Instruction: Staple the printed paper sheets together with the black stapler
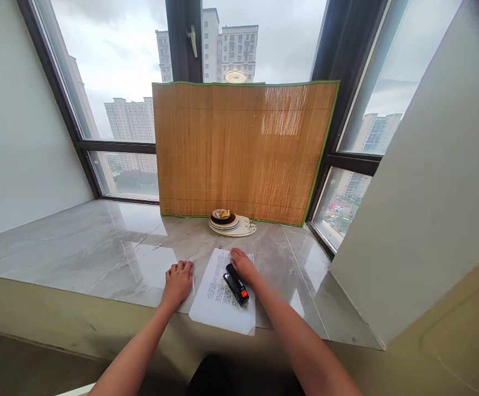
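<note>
My left hand (179, 283) rests on the stone sill to the left of the papers, its fingers apart and slightly bent, holding nothing. A sheaf of printed paper (216, 302) lies on the sill, its bottom edge reaching past the sill's front edge. On its right half lies a black stapler (235, 285) with an orange-red patch at its near end. My right hand (243, 265) rests at the top right of the paper, right beside the stapler's far end. Its fingers lie loosely over the sheet; the fingertips are partly hard to make out.
Several stacked plates (224, 221) stand on the grey marble sill (111, 242) beyond the papers, with a decorated oval plate (245, 226) lowest. Behind them a bamboo mat (239, 148) with green edging leans against the dark window frame (185, 44). White walls flank both sides.
</note>
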Tool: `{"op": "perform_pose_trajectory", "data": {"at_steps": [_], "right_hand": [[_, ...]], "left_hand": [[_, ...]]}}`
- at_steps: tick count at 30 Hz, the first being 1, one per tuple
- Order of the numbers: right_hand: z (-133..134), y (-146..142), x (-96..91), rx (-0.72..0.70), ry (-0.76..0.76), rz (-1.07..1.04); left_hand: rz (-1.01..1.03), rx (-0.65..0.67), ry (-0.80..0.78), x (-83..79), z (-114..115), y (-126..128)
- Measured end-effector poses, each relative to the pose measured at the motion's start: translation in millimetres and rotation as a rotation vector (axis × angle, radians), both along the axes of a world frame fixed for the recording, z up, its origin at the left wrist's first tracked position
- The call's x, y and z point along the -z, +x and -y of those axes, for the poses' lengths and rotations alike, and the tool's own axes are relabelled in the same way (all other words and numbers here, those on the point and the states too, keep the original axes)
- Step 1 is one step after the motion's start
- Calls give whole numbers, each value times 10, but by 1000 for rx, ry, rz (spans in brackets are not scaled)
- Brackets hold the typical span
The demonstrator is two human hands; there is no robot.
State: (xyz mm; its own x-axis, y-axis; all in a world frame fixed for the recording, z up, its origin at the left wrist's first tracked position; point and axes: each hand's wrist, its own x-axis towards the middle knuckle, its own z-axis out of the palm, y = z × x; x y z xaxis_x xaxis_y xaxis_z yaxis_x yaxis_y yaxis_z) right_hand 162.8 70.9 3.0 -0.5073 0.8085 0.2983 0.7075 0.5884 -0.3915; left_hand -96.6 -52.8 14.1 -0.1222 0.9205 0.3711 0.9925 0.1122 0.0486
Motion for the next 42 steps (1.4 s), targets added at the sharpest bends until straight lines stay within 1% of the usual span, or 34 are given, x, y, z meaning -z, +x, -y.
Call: {"op": "perform_pose_trajectory", "data": {"at_steps": [3,5,9,13,17,20,24,29,31,33,38,40,42], "right_hand": [[5,351,20,8,-8,4],[16,535,28,0,-12,9],[67,740,20,1,-10,15],[207,922,20,21,-11,8],[383,1221,41,57,-24,-9],[445,1405,52,98,-43,-17],[412,1484,49,87,-92,-15],[285,1521,-3,-20,-150,-39],[249,1551,-19,-43,-156,-66],[236,1579,-24,-28,-144,-107],[276,1611,-5,90,-74,-224],[294,1610,-2,97,-56,-249],[304,1602,-7,76,-43,-257]], "left_hand": [[-11,-1,9,13,-3,-9],[-14,1,9,16,-4,-14],[-12,-9,-13,-5,-5,-12],[-1,-17,-36,-32,-3,-7],[-12,-15,-23,-31,1,-9],[-26,-19,-24,-29,-4,-11],[-27,-28,-42,-40,-14,-6],[-23,-37,-61,-72,-13,15],[-14,-36,-66,-88,-7,27],[-10,-36,-66,-104,-1,42],[-6,-53,-94,-134,4,73],[-13,-51,-96,-140,2,77],[-21,-50,-94,-142,-2,73]]}}
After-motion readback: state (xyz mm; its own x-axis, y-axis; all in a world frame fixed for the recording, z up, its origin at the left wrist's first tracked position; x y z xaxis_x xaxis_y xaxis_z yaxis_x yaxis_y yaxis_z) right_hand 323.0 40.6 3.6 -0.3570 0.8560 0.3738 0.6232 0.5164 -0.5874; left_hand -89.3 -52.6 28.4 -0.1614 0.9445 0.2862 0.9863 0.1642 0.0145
